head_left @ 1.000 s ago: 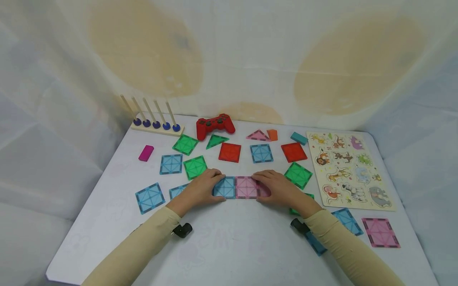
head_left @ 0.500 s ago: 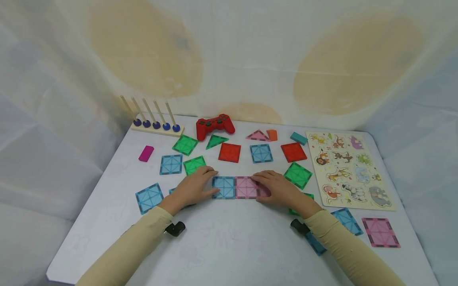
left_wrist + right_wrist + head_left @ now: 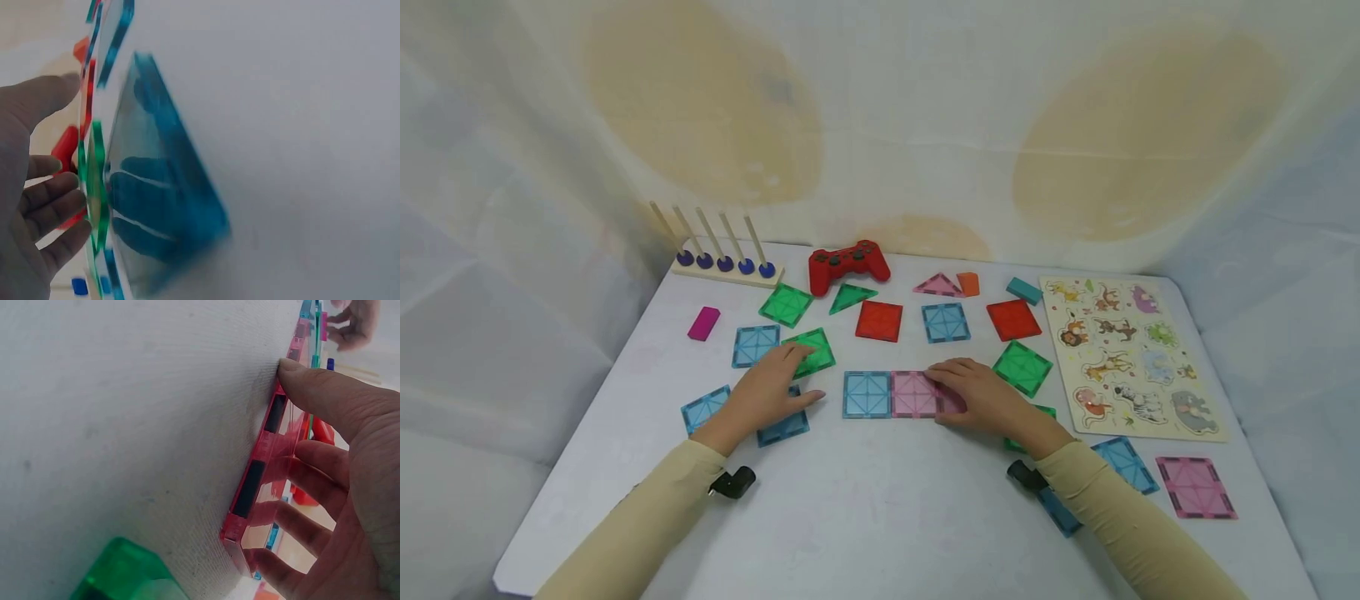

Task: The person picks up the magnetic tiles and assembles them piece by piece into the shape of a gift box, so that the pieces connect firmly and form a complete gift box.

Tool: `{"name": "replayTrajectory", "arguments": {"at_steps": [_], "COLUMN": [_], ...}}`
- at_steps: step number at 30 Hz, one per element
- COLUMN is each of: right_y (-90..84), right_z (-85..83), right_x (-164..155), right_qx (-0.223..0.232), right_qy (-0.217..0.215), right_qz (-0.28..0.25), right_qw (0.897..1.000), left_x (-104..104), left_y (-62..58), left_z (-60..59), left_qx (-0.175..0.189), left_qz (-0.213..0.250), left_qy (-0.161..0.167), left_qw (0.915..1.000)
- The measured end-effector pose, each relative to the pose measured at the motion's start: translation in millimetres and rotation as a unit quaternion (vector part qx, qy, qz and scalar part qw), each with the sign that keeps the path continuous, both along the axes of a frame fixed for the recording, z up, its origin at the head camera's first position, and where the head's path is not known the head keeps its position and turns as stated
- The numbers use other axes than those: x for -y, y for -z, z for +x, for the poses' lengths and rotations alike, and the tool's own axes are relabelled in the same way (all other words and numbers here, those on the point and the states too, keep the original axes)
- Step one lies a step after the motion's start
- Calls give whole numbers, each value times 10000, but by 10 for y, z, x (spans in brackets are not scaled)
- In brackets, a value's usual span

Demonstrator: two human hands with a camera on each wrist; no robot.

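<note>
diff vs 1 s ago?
The left hand let go of the blue tile in the row and moved left, onto another blue tile beside a green tile. The right hand stayed pressed on the pink tiles; the row did not shift.

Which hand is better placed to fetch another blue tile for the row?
Left, probably. The left hand is free and lies flat over a loose blue tile, just left of the row's blue end tile. The right hand presses the pink tile down.
</note>
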State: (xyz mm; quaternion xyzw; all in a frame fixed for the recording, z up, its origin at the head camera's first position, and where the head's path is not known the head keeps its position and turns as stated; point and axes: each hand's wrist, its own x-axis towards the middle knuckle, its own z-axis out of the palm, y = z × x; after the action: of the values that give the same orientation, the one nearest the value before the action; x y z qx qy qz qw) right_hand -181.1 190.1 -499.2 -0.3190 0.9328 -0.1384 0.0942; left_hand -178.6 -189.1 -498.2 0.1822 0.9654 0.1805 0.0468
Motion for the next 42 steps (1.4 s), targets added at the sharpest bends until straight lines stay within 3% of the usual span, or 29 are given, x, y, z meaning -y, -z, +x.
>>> {"name": "replayTrajectory", "arguments": {"at_steps": [4,8,12,19,35,42], "right_y": [-1,-5,-9,-31,-12,-13], "right_z": [7,11,14,24,20,32], "right_x": [-4,-8,1,21,-11,-19], "right_qx": [-39,-73,-39,2,-4,-43], "right_qy": [6,1,-13,-11,-158,-160], "right_qz": [-28,-50,-77,-69,-84,-90], "right_qw": [10000,10000,10000,10000,9998,9998], "left_x": [161,262,284,292,-58,-194], "left_y": [-51,-92,-121,-105,-45,8], "left_z": [57,115,190,249,355,337], "left_qx": [294,565,637,432,80,-75], "left_qz": [-155,-350,-464,-571,-360,-284], "left_qy": [-250,-285,-134,234,654,687], "left_qw": [9991,9974,9968,9972,9972,9972]}}
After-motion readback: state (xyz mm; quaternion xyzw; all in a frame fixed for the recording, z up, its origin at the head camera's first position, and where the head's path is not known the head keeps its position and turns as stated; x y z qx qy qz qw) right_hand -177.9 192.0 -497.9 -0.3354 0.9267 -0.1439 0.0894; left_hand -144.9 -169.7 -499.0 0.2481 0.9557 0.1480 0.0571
